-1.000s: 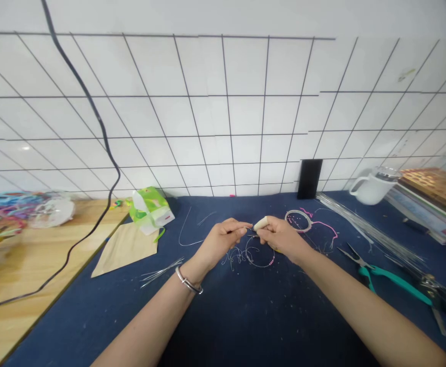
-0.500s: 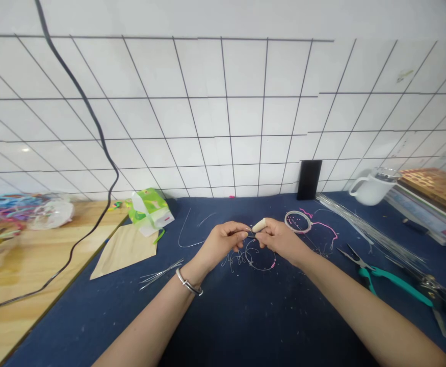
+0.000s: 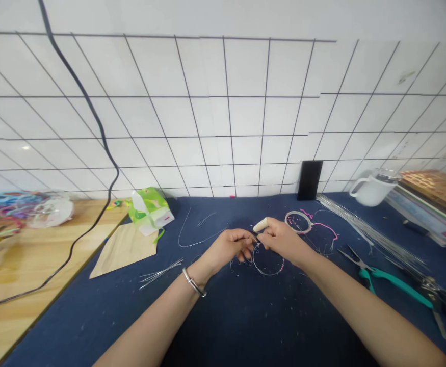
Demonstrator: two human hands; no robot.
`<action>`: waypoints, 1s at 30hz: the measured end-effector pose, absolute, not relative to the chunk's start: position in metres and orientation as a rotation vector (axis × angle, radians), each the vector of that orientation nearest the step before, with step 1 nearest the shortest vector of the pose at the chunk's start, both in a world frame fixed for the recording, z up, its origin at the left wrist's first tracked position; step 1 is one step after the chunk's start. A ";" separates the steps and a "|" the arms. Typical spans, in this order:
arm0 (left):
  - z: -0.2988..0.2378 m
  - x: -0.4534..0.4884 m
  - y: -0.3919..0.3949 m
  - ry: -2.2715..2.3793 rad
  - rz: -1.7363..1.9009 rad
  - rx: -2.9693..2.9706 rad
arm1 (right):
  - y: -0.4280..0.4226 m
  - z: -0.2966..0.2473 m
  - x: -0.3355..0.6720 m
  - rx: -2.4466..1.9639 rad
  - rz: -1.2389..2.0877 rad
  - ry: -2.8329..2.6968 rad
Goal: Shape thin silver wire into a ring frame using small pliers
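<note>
My left hand (image 3: 235,245), a silver bangle on its wrist, is closed in a pinch on a thin piece of wire (image 3: 254,236). Close against it, my right hand (image 3: 283,239) has thumb and fingers pressed together at the top of a wire ring (image 3: 268,274). The ring carries a few pink beads (image 3: 283,265) on its right side. A pale cover sits on one raised finger of the right hand. Where the wire meets the ring is hidden by the fingertips. Loose curled wire bits lie partly behind my left hand.
Right of my hands are a round dish (image 3: 298,222) with pink beads, teal-handled pliers (image 3: 394,283), a wire bundle (image 3: 360,227), a black phone-like slab (image 3: 310,180) and a white mug (image 3: 373,189). Left are a green tissue pack (image 3: 152,209), cut wires (image 3: 160,273) and a black cable (image 3: 102,135).
The beaded ring has shifted slightly right and down. My left hand has moved a little right and lower, its fingers more curled, covering more of the loose wire bits.
</note>
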State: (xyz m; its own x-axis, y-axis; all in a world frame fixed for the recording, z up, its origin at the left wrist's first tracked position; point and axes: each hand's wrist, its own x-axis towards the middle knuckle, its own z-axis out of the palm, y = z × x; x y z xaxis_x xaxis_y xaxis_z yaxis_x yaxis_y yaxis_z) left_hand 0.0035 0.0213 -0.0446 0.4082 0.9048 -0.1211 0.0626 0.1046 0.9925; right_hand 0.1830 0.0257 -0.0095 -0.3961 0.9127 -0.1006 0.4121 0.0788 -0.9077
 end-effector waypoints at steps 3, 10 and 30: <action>-0.044 0.001 0.021 0.954 0.776 1.354 | 0.026 -0.010 0.183 -1.299 1.321 -1.854; -0.046 0.000 0.019 0.875 0.687 1.407 | 0.028 -0.015 0.183 -1.302 1.299 -1.822; -0.045 0.006 0.014 1.234 0.832 1.794 | 0.023 -0.016 0.179 -1.168 1.477 -1.774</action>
